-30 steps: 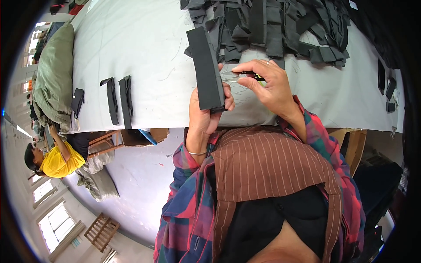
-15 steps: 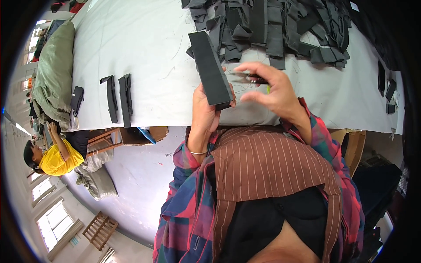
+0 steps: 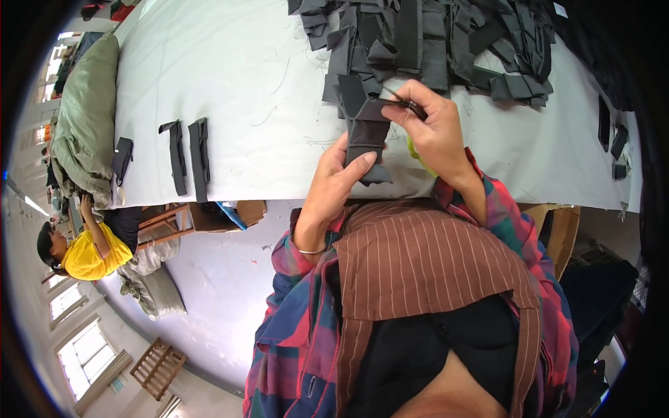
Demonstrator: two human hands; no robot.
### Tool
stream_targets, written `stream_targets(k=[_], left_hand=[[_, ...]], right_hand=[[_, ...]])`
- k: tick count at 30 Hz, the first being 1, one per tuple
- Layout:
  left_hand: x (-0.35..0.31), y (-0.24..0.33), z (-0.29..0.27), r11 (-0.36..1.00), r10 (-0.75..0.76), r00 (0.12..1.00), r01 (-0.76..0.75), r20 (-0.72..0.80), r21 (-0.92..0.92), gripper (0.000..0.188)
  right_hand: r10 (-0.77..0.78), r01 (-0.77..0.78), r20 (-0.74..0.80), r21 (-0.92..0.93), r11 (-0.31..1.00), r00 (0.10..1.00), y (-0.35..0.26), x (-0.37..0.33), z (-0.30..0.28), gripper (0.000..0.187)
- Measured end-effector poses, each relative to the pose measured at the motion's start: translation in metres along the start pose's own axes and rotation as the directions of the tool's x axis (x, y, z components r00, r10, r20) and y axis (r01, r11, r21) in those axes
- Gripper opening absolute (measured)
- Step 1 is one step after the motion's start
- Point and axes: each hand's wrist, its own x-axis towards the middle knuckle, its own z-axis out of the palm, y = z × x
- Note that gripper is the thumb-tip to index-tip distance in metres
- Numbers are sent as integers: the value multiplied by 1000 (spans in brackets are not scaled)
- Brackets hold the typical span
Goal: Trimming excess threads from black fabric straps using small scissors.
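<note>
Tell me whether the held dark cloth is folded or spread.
Folded, at least partly: creases and overlapping layers show in the dark cloth.

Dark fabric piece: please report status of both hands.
Left hand holds dark fabric piece. Right hand at its edge, holding black tool. Dark strip pile just beyond.

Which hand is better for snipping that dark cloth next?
Probably the right hand: it holds small scissors close to the dark cloth, while the left hand grips the cloth's lower part.
</note>
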Motion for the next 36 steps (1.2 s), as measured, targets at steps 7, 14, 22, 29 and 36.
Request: stream_targets(k=[7, 14, 22, 29, 36], left_hand=[[-8, 26, -2, 686, 500, 863, -445, 73, 575, 21], [-6, 7, 1, 961, 275, 957, -270, -94, 64, 17], [2, 3, -7, 961, 243, 932, -268, -269, -61, 15], [4, 1, -6, 968, 231, 938, -250, -257, -40, 16], [3, 1, -6, 973, 209, 949, -227, -236, -51, 16]], right_hand=[[359, -407, 203, 583, 703, 911, -20, 14, -13, 15], [275, -323, 173, 400, 858, 946, 5, 19, -5, 20], [-106, 146, 163, -250, 957, 981, -11, 3, -16, 23], [-115, 205, 231, -417, 885, 966, -13, -2, -17, 17], [-252, 304, 173, -442, 844, 952, -12, -2, -10, 14]])
